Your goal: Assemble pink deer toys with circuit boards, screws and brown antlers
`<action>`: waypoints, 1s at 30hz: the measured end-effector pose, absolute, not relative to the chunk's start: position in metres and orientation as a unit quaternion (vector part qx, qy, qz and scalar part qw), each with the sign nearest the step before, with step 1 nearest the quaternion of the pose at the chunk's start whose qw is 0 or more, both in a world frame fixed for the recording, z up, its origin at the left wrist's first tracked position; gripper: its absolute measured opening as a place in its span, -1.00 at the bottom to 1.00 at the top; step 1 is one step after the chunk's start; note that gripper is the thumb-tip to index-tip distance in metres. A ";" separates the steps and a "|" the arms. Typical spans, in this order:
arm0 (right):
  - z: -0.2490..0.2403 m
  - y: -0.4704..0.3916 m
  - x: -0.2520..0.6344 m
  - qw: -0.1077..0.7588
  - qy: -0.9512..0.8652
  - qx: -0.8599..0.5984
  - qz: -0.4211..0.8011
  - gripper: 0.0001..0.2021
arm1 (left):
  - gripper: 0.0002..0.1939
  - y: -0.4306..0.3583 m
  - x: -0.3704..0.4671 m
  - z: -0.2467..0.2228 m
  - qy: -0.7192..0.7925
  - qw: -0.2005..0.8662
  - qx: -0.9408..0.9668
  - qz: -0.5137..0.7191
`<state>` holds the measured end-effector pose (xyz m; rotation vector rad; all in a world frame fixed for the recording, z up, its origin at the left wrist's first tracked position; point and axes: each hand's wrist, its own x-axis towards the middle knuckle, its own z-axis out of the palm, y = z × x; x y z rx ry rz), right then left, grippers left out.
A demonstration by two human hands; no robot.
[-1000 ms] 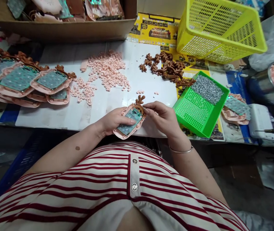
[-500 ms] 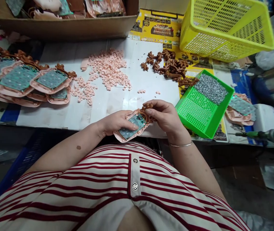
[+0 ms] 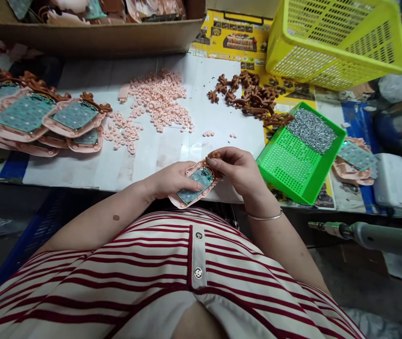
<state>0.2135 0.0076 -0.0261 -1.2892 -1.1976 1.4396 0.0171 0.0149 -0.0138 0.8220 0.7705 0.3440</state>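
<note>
My left hand [image 3: 172, 181] grips a pink plastic housing [image 3: 178, 201] close to my body, at the table's front edge. Its thumb lies across the green circuit board [image 3: 206, 176] set in the housing. At the housing's upper right end, my right hand [image 3: 241, 172] pinches a brown plastic piece [image 3: 215, 154] between thumb and fingers. That piece is at the housing's rim, partly covered by the fingers. Beyond my hands lie a pile of small pink plastic parts [image 3: 161, 96] and a heap of brown plastic pieces [image 3: 253, 96].
Finished-looking pink housings with boards [image 3: 24, 113] are stacked at left. A green basket [image 3: 285, 172] holds screws [image 3: 312, 129]. An electric screwdriver [image 3: 356, 231] hangs at right. A yellow basket [image 3: 328, 61] and a cardboard box [image 3: 91, 40] stand at the back.
The electric screwdriver has swung lower and to the left. My right fingers have shifted slightly left along the housing's upper end, with the brown piece. My left hand has barely moved.
</note>
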 end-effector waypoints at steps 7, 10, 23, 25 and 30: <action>-0.026 0.006 0.213 0.419 -0.490 -0.523 0.557 -0.60 | -0.61 0.013 0.019 -0.017 0.351 0.827 0.408 0.165; -0.024 0.001 0.216 0.499 -0.420 -0.499 0.570 -0.55 | -0.59 0.015 0.010 -0.010 0.323 0.823 0.424 0.196; -0.038 0.000 0.226 0.365 -0.460 -0.637 0.498 -0.43 | -0.38 0.078 -0.183 0.083 0.760 0.069 0.602 0.234; -0.036 0.001 0.224 0.356 -0.472 -0.637 0.494 -0.42 | -0.46 0.080 -0.195 0.086 0.798 0.039 0.589 0.118; -0.034 0.006 0.221 0.332 -0.481 -0.647 0.489 -0.40 | -0.44 0.073 -0.200 0.081 0.778 -0.001 0.625 0.067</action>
